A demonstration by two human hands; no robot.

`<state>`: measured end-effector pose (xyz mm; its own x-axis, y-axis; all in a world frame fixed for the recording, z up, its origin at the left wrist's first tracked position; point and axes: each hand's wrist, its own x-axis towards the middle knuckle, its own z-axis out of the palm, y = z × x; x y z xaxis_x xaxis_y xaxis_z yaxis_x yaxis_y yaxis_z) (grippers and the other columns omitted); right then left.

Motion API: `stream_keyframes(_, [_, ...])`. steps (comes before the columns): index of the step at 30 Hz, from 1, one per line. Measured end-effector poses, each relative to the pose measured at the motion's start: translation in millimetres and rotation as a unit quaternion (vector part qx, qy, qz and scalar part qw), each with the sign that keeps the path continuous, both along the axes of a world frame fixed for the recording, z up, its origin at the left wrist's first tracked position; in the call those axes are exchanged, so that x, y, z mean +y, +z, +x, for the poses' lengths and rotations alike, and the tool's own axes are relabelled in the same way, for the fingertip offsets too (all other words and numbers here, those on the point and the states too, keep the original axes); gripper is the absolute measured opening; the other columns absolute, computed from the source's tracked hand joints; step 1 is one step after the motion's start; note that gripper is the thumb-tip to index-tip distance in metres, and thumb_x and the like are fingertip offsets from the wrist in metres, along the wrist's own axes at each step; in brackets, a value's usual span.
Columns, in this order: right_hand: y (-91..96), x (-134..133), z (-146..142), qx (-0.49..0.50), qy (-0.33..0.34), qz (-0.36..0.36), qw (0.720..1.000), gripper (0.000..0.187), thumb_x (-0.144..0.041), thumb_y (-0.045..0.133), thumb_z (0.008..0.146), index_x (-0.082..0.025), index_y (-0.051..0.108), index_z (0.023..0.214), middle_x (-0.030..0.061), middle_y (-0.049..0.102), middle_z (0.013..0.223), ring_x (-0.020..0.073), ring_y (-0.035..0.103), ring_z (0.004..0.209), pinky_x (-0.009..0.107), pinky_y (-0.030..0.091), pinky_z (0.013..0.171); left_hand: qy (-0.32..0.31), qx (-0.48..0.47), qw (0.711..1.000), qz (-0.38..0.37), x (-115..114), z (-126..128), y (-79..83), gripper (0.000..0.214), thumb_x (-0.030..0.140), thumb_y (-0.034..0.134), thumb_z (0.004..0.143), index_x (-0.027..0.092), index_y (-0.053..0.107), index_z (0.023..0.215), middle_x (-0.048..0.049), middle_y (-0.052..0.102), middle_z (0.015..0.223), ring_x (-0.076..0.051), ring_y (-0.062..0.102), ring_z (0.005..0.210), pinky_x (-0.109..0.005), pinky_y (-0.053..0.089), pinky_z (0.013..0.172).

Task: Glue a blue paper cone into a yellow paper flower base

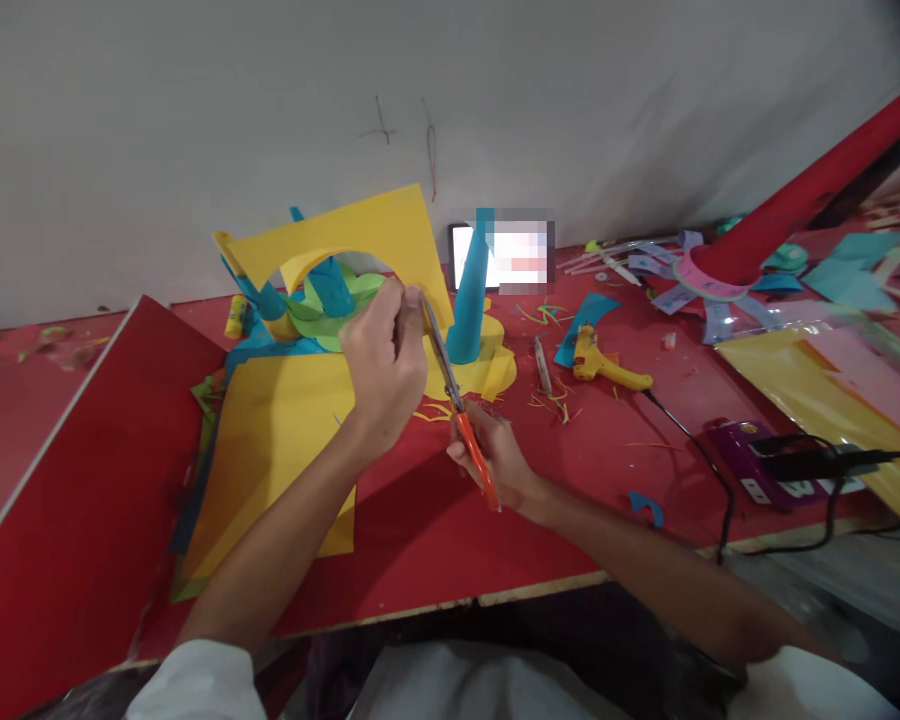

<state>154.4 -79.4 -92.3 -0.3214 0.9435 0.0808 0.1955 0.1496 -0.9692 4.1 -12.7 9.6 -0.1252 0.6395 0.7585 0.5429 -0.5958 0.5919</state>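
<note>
My left hand (pixel 386 360) is closed on the lower edge of a yellow paper sheet (pixel 367 225), which stands raised with a large rounded piece cut out of it. In my right hand (pixel 495 450) are orange-handled scissors (pixel 471 450), fingers wrapped round the handles. The blades point up and away, their tips meeting the sheet beside my left fingers. Behind the scissors a blue paper cone (pixel 471 310) stands upright on a yellow scalloped paper base (pixel 499 370). Green and blue paper shapes (pixel 337 290) show through the cut-out.
Yellow sheets (pixel 270 450) lie at left beside a red upright panel (pixel 97 480). On the right are a yellow glue gun (pixel 607 365), a corded purple box (pixel 765 460), a cutter (pixel 542 365) and a large red cone (pixel 817 200). A lit screen (pixel 461 250) leans at the wall.
</note>
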Motion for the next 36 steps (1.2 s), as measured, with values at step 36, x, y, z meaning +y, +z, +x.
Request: stream_keyframes(36, [-2.8,-1.3,-5.7,0.020,-0.036,-0.034,0.999,0.056,-0.074,0.068,0.085,-0.026,0.041,0.075,-0.0065,0.042,0.060,0.0113,0.039,0.053,0.026,0.033,0.046,-0.012,-0.020,1.000,0.003,3.5,-1.5,-5.4,0.052,0.054,0.049,0.109,0.023,0.033,0.071,0.0047,0.031,0.060,-0.012,0.030,0.053,-0.036,0.023,0.057])
